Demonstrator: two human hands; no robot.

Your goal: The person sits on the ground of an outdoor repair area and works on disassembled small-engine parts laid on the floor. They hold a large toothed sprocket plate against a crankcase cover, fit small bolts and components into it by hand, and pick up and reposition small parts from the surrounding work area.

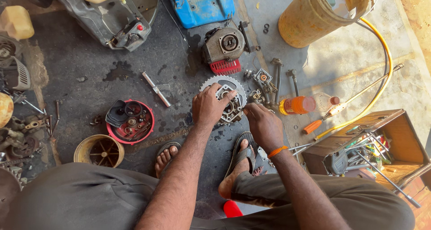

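A round grey metal engine part with a finned, toothed rim (226,83) lies on the oily floor in front of my feet. My left hand (207,106) rests on top of it, fingers curled over its centre. My right hand (264,124) grips its right edge from the side; an orange band circles that wrist. Whether the right hand also holds a small tool is hidden by the fingers.
A small engine with a red grille (223,48) sits just beyond. A red tray of parts (130,121) and a yellowish round cover (98,151) lie left. An orange bottle (297,105), screwdriver (313,126), yellow hose (380,84), bucket (314,16) and wooden toolbox (370,147) stand right.
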